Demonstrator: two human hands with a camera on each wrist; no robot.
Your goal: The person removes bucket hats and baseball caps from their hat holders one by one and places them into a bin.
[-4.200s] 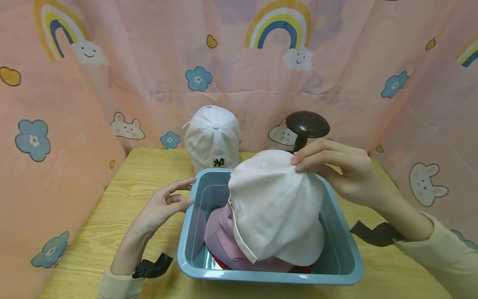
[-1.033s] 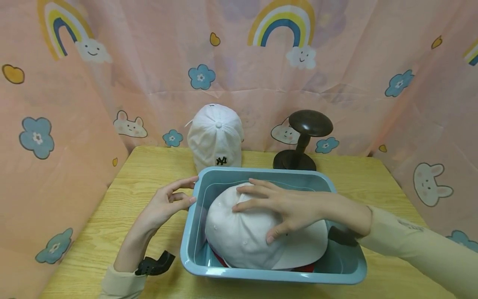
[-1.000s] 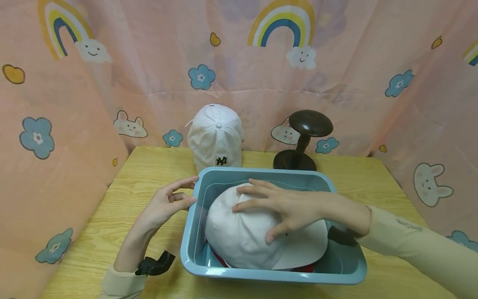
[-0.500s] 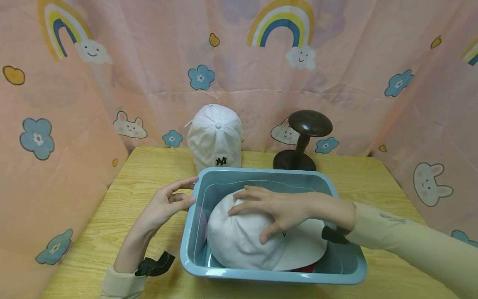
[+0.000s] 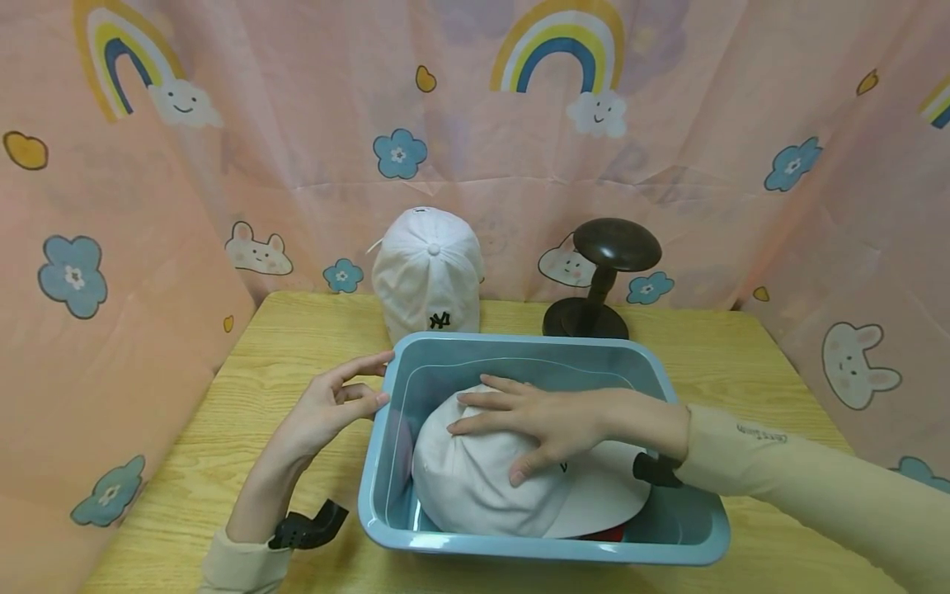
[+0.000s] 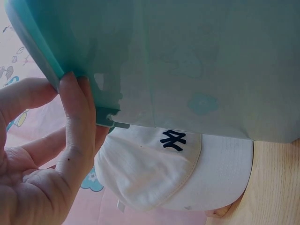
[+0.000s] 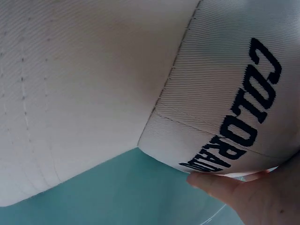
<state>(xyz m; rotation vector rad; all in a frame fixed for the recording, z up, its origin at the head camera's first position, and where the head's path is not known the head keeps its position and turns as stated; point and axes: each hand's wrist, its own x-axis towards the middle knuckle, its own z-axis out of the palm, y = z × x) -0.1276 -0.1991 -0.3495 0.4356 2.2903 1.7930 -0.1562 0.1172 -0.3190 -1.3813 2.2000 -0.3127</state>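
In the head view, my right hand (image 5: 557,421) lies with spread fingers on top of a white baseball cap (image 5: 475,487) inside a blue plastic basin (image 5: 542,547). Dark "COLORADO" lettering runs across this cap's front (image 7: 206,93) in the right wrist view, its brim pointing right. A strip of red hat (image 5: 607,535) peeks out beneath the brim; whatever else is under the cap is hidden. My left hand (image 5: 315,421) holds the basin's left rim with fingers and thumb, as the left wrist view also shows the hand (image 6: 70,131) at that edge.
Behind the basin, another white cap (image 5: 426,280) with a black "NY" logo sits on the wooden table (image 5: 297,346). To its right stands a dark brown hat stand (image 5: 616,247) with a round base. A pink patterned curtain (image 5: 312,148) encloses the back and sides.
Earlier my right hand held the white cap up over a pink cap; now the white one lies down in the basin, covering it. Lately that hand has sunk slightly, pressing the crown. Left hand unchanged.
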